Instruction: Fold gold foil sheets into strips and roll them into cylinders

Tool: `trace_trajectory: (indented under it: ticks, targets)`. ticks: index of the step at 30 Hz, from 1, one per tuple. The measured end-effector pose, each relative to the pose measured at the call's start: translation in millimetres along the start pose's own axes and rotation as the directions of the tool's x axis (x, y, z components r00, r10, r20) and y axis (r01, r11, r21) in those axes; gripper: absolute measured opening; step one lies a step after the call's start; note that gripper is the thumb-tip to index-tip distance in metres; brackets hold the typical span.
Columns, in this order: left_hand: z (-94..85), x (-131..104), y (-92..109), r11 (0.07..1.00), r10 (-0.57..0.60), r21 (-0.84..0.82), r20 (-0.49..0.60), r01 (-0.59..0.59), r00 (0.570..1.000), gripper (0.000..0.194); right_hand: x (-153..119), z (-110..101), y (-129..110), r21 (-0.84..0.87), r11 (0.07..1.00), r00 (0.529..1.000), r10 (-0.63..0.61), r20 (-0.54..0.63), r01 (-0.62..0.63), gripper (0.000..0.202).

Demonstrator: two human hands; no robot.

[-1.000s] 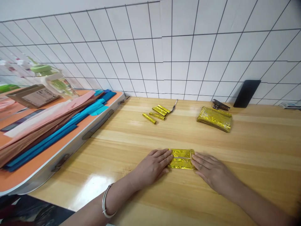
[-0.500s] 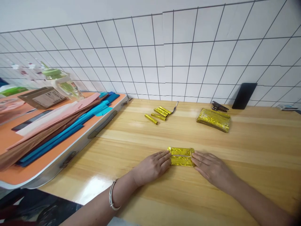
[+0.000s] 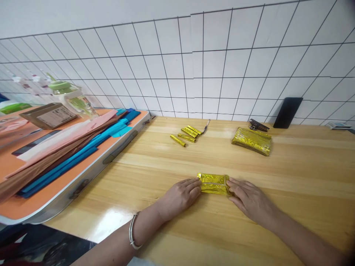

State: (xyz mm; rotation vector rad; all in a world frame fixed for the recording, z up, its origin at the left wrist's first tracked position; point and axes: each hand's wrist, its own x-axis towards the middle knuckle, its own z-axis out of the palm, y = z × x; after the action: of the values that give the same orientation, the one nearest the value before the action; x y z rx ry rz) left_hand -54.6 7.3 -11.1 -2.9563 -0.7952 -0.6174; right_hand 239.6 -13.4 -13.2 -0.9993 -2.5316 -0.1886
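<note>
A shiny gold foil sheet [image 3: 213, 179], folded into a flat rectangle, lies on the table in front of me, with a pale line across its middle. My left hand [image 3: 184, 194] holds its left end, fingers pressed together and thumb tucked beneath. At the right end my right hand [image 3: 248, 195] grips the foil, its fingers over the edge and the thumb at the near corner. The thumb tips are partly hidden. Farther back lie several rolled gold foil tubes [image 3: 187, 138] and a stack of gold foil sheets [image 3: 251, 142].
Behind the foil stack are a dark hair clip [image 3: 259, 125] and a black phone-like slab [image 3: 288, 112] leaning on the wall. A pen [image 3: 206, 126] lies by the tubes. The orange-topped case [image 3: 111, 149] at left carries coloured paper strips [image 3: 91, 146], a box [image 3: 51, 115] and a bottle [image 3: 73, 96].
The foil's near edge has lifted and curved slightly. My right thumb has moved a little apart from the fingers at the near right corner. My left hand has hardly moved.
</note>
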Motion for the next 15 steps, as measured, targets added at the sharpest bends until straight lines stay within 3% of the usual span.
trace_trajectory:
  ticks: [7,15]
  targets:
    - [-3.2,-2.0,-0.5,1.0,-0.008,-0.01,0.07,0.009,0.998,0.022,-4.3,5.6,4.1,-0.063,0.994,0.995,-0.083,0.047,0.086,0.022]
    - [-8.1,-1.2,0.8,0.987,-0.077,-0.135,0.102,0.09,0.992,0.024,5.0,-2.0,-0.6,0.075,0.996,0.988,0.029,0.151,-0.041,0.015]
